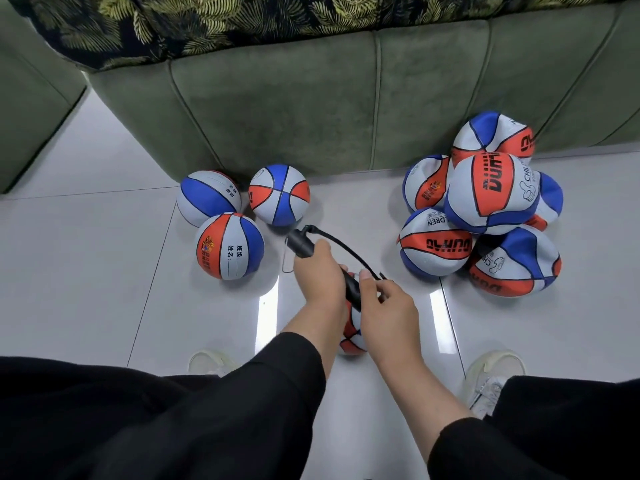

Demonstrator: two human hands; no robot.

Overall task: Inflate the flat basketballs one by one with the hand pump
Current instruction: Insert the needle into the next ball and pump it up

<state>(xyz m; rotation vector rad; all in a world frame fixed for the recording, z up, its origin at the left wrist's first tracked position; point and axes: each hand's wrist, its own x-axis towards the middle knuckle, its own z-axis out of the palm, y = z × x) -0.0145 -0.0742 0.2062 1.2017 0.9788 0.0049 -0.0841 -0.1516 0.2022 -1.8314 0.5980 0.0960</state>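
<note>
Left hand (317, 268) clenched around the barrel of the black hand pump (304, 245), fingers wrapped fully, pump tilted with its far end toward the sofa. Right hand (386, 301) curled too, thumb and fingers pinching the pump's lower end where the thin black hose (346, 249) loops back down. Directly beneath both hands, on the white tiled floor (104, 271) between two pale shoes, a red, white and blue basketball (353, 336), mostly hidden by the wrists. Three round, inflated basketballs (228, 245) grouped left of the pump, near the green sofa's (277, 109) base. Heap of dented flat basketballs (491, 192) piled to the right, against the sofa front.
</note>
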